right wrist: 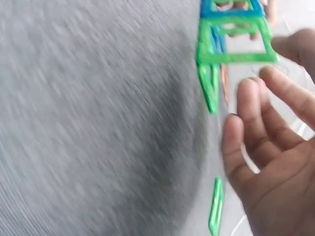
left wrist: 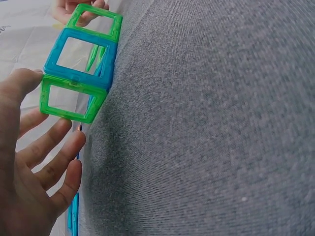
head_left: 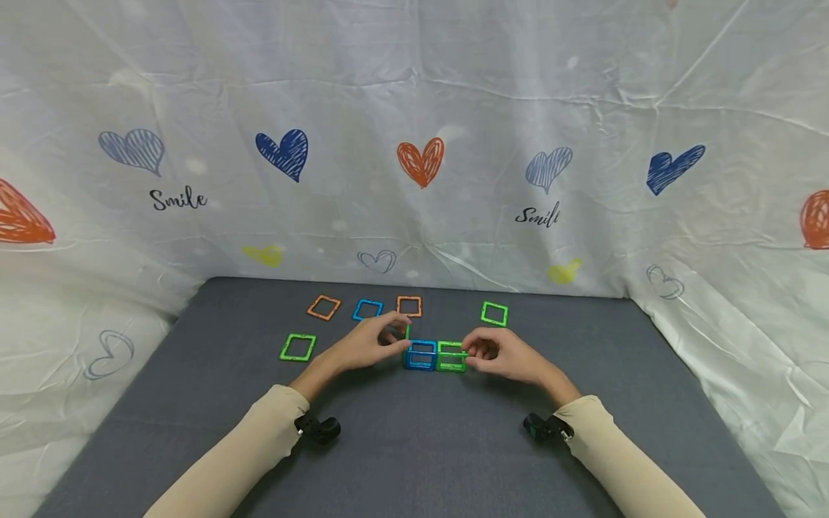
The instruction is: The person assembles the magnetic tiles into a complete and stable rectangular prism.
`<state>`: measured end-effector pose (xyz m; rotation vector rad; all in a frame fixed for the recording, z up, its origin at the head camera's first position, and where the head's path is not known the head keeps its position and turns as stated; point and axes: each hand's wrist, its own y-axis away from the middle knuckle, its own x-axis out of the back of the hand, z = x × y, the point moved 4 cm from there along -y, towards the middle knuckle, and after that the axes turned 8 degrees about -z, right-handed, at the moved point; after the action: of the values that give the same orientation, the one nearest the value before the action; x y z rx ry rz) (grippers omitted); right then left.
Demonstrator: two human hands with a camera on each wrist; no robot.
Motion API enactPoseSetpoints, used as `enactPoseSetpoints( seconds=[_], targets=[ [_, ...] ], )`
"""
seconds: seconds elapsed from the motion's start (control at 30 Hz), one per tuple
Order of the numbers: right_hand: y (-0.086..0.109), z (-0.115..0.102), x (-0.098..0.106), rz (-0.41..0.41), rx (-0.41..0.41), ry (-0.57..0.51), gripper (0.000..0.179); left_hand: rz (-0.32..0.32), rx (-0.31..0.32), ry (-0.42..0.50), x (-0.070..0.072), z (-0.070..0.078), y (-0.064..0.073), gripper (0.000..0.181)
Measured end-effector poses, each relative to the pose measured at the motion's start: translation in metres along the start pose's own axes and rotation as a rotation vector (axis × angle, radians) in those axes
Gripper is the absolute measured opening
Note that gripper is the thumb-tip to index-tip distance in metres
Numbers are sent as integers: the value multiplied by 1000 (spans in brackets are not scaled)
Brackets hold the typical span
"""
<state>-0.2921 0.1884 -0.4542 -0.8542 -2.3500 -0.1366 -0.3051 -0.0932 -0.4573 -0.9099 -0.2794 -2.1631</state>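
Observation:
Square magnetic tiles with open centres are joined into a low box-like structure, blue tiles [head_left: 421, 355] beside green ones [head_left: 450, 356]. My left hand [head_left: 369, 342] is at its left end, holding a green magnetic tile [left wrist: 69, 116] between thumb and fingers; that tile meets the blue tile [left wrist: 81, 76]. At the right end, my right hand [head_left: 504, 354] pinches a corner of a green magnetic tile [right wrist: 236, 58] with thumb and index finger. Another green tile [right wrist: 208, 88] slants away from that end. Blur in the right wrist view hides the exact fingertip contact.
Loose tiles lie flat beyond the structure: an orange tile [head_left: 312, 311], a blue tile [head_left: 356, 311], a second orange tile [head_left: 419, 308] and a green tile [head_left: 484, 314]. One more green tile [head_left: 285, 348] is left of my left hand. A white printed curtain [head_left: 479, 244] borders the grey table [head_left: 427, 446].

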Motion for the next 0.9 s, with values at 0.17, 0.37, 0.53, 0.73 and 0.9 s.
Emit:
enactPoseSetpoints(
  seconds=[0.17,0.37,0.53,0.73,0.9],
  targets=[
    [4,8,11,-103,-52,-156,31,-4,15,0,0,1,0,49],
    [1,16,18,-159,-152,-177,42,-5,11,3,1,3,0,49],
    [-10,17,19,-178,-202,-70,44,-4,11,0,3,4,1,48],
    [-19,15,14,-199,-209,44,38,-10,3,17,2,5,1,48],
    [-17,16,11,-191,-201,83,34,-13,-11,41,2,2,5,46]
  ],
)
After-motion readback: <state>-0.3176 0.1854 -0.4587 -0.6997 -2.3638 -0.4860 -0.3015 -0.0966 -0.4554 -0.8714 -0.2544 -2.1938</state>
